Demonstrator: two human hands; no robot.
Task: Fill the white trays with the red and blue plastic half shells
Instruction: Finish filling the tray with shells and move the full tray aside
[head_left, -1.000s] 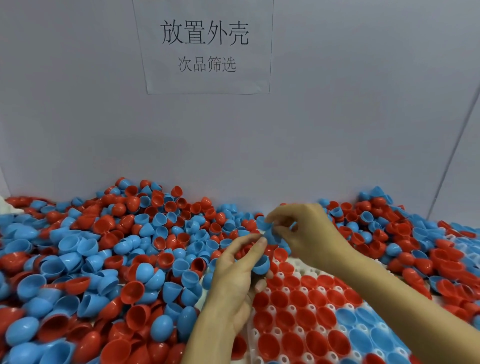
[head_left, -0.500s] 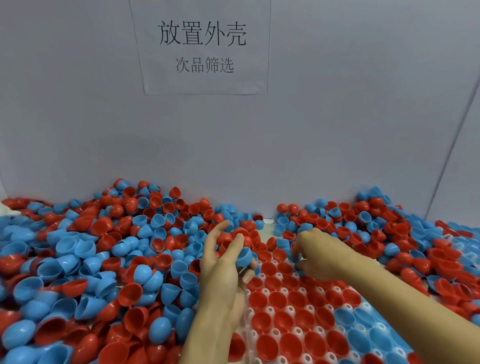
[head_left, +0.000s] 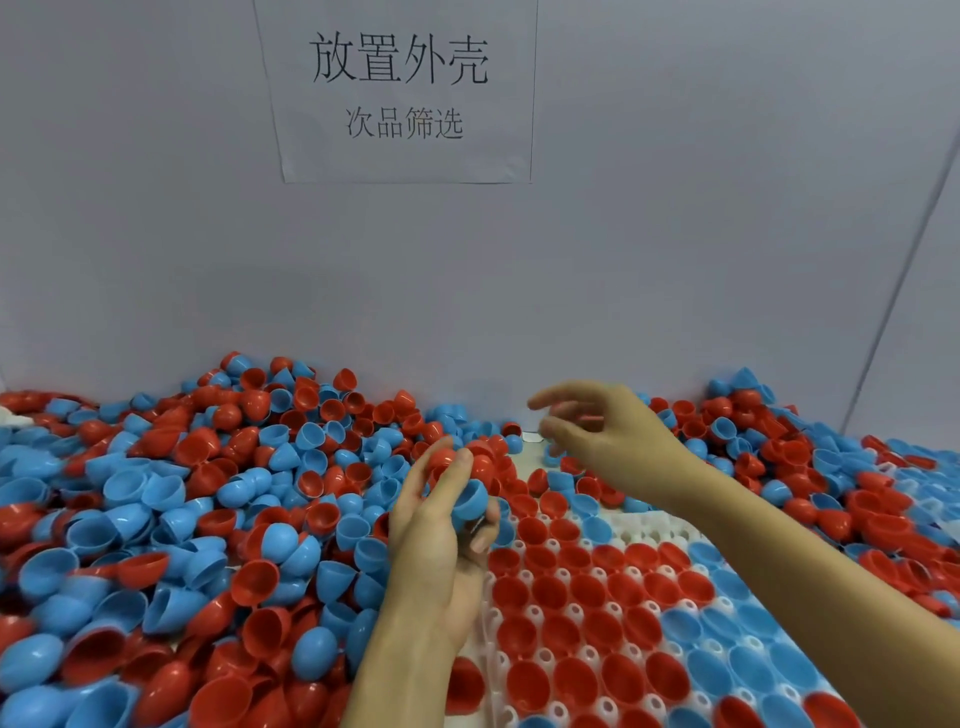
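Note:
A white tray (head_left: 641, 528) lies in front of me, its cups mostly filled with red half shells (head_left: 561, 631) on the left and blue half shells (head_left: 748, 665) on the right. A few cups near its far edge stand bare. My left hand (head_left: 441, 530) hovers over the tray's left edge and grips a blue half shell (head_left: 470, 499) between thumb and fingers, with a red half shell (head_left: 441, 460) at its fingertips. My right hand (head_left: 602, 436) is raised over the tray's far end, fingers loosely spread, holding nothing.
A deep loose pile of red and blue shells (head_left: 208, 519) covers the bench to the left, behind and to the right (head_left: 831, 467) of the tray. A grey wall with a paper sign (head_left: 400, 88) closes the back.
My right hand has lifted from the tray's far rows and opened, moving up and back. My left hand has stayed over the tray's left edge, still holding shells.

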